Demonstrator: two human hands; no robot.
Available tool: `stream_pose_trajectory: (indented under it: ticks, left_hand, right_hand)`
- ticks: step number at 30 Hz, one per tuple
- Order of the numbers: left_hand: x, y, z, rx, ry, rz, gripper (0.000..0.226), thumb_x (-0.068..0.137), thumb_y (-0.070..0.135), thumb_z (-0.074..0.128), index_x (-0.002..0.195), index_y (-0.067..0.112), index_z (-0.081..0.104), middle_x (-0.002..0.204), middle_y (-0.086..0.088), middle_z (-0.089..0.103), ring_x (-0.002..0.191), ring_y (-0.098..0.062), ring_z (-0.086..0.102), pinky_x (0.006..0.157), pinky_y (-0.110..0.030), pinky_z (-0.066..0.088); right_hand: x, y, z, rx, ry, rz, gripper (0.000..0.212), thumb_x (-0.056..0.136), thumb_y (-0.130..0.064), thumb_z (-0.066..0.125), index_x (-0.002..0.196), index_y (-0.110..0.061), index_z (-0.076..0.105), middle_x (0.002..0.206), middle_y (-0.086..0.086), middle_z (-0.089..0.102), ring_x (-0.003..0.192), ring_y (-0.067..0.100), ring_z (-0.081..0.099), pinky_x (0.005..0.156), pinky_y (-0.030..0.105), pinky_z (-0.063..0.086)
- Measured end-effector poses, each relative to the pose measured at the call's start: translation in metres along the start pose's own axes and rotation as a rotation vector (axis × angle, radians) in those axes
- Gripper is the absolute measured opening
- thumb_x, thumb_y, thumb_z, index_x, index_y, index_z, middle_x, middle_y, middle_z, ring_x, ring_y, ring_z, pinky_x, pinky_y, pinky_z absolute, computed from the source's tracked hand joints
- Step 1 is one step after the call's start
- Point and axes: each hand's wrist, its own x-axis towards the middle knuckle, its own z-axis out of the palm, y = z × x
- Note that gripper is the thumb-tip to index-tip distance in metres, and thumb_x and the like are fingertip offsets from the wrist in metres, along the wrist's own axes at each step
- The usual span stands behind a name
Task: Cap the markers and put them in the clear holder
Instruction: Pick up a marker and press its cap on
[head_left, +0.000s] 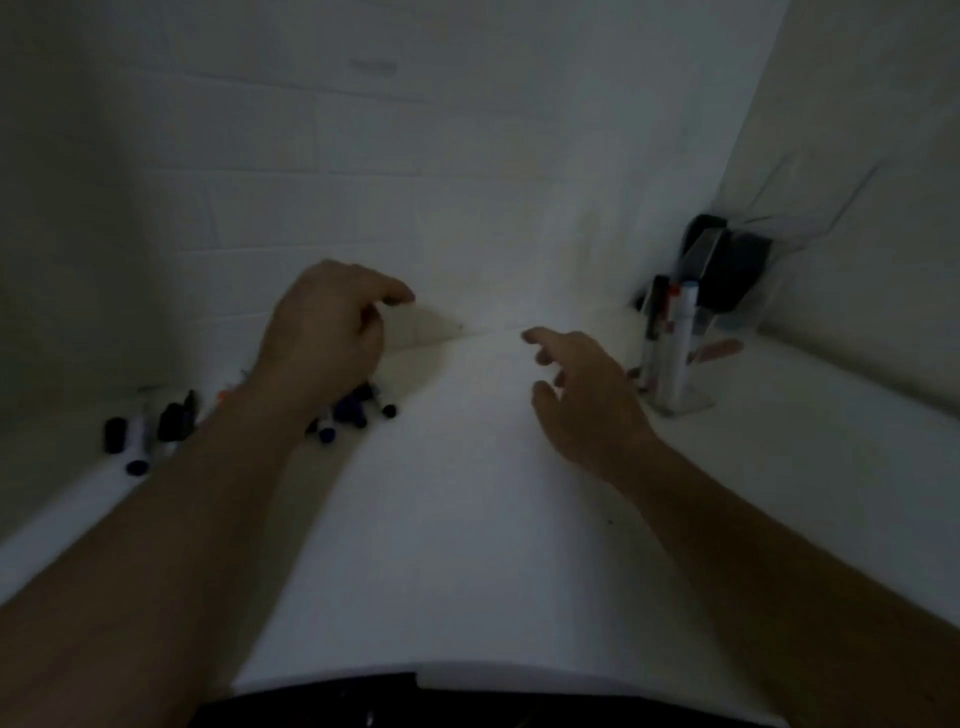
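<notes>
The picture is dim and blurred. A clear holder (680, 400) stands at the right on the white table, with a few markers (684, 322) upright in it. A pile of loose markers and dark blue caps (358, 408) lies at the left, partly hidden under my left hand (327, 332). That hand hovers over the pile with curled fingers, and nothing shows in it. More markers and caps (145, 431) lie further left. My right hand (582, 395) is spread open above the table, left of the holder, holding nothing.
A white wall runs along the table's far edge, and another wall closes the right side. A dark object (727, 265) leans in the back right corner behind the holder. A pinkish object (719, 349) lies on the table near it. A dark strip (332, 701) crosses the near edge.
</notes>
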Motion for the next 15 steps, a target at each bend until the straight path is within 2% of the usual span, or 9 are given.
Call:
stream_pose_trajectory:
  ticks: [2,4,6,8,10,12,13,15]
  left_hand:
    - [-0.001,-0.019,-0.013,0.054,-0.015,-0.139,0.057,0.079,-0.013,0.044,0.111,0.023,0.074,0.120,-0.007,0.069,0.114,-0.028,0.058,0.099,-0.034,0.043]
    - [-0.001,-0.035,-0.023,0.076,-0.004,-0.251,0.060,0.081,-0.015,0.040,0.111,0.024,0.074,0.127,-0.010,0.065,0.117,-0.028,0.058,0.100,-0.033,0.045]
    - [-0.002,-0.042,-0.026,0.082,-0.008,-0.300,0.060,0.081,-0.015,0.039,0.111,0.023,0.074,0.131,-0.012,0.062,0.117,-0.030,0.058,0.097,-0.032,0.048]
    - [-0.002,-0.044,-0.023,0.090,-0.033,-0.314,0.061,0.079,-0.016,0.039,0.111,0.022,0.074,0.130,-0.013,0.062,0.117,-0.029,0.057,0.095,-0.027,0.043]
    - [-0.002,-0.049,-0.019,0.088,-0.061,-0.322,0.061,0.078,-0.015,0.041,0.112,0.023,0.074,0.129,-0.011,0.063,0.119,-0.028,0.056,0.093,-0.024,0.039]
    - [-0.003,-0.054,-0.014,0.073,-0.080,-0.329,0.061,0.079,-0.015,0.040,0.111,0.026,0.073,0.130,-0.010,0.062,0.120,-0.026,0.055,0.095,-0.025,0.042]
    - [-0.004,-0.055,-0.012,0.064,-0.086,-0.339,0.061,0.080,-0.014,0.040,0.112,0.026,0.073,0.130,-0.009,0.062,0.120,-0.026,0.055,0.096,-0.026,0.044]
    - [-0.006,-0.054,-0.009,0.047,-0.104,-0.353,0.061,0.081,-0.015,0.039,0.112,0.025,0.073,0.131,-0.008,0.061,0.120,-0.025,0.055,0.098,-0.030,0.048]
  right_hand:
    - [0.004,-0.021,0.028,0.077,-0.108,-0.058,0.055,0.089,-0.012,0.061,0.142,-0.024,0.051,0.120,-0.002,0.059,0.091,0.009,0.053,0.093,0.032,0.051]
    - [0.008,-0.040,0.048,0.114,-0.224,-0.122,0.054,0.093,-0.015,0.061,0.145,-0.022,0.050,0.131,0.004,0.058,0.101,0.017,0.058,0.099,0.032,0.048]
    - [0.014,-0.054,0.063,0.142,-0.297,-0.158,0.051,0.096,-0.019,0.061,0.146,-0.021,0.049,0.136,0.007,0.056,0.111,0.021,0.059,0.102,0.030,0.046]
    - [0.026,-0.065,0.075,0.162,-0.324,-0.177,0.048,0.098,-0.022,0.059,0.145,-0.020,0.051,0.135,0.010,0.057,0.113,0.023,0.059,0.099,0.025,0.043]
    - [0.038,-0.071,0.088,0.154,-0.344,-0.219,0.038,0.100,-0.021,0.055,0.138,-0.020,0.059,0.125,0.013,0.062,0.108,0.024,0.061,0.095,0.026,0.045]
    - [0.043,-0.071,0.100,0.132,-0.344,-0.272,0.028,0.101,-0.018,0.049,0.121,-0.015,0.069,0.103,0.014,0.069,0.088,0.025,0.064,0.082,0.033,0.052]
    - [0.043,-0.069,0.105,0.098,-0.323,-0.296,0.027,0.101,-0.017,0.048,0.113,-0.012,0.072,0.092,0.014,0.069,0.078,0.024,0.063,0.075,0.034,0.051]
    - [0.039,-0.067,0.114,-0.005,-0.234,-0.301,0.027,0.100,-0.018,0.050,0.099,-0.005,0.073,0.081,0.014,0.067,0.070,0.027,0.061,0.072,0.037,0.049]
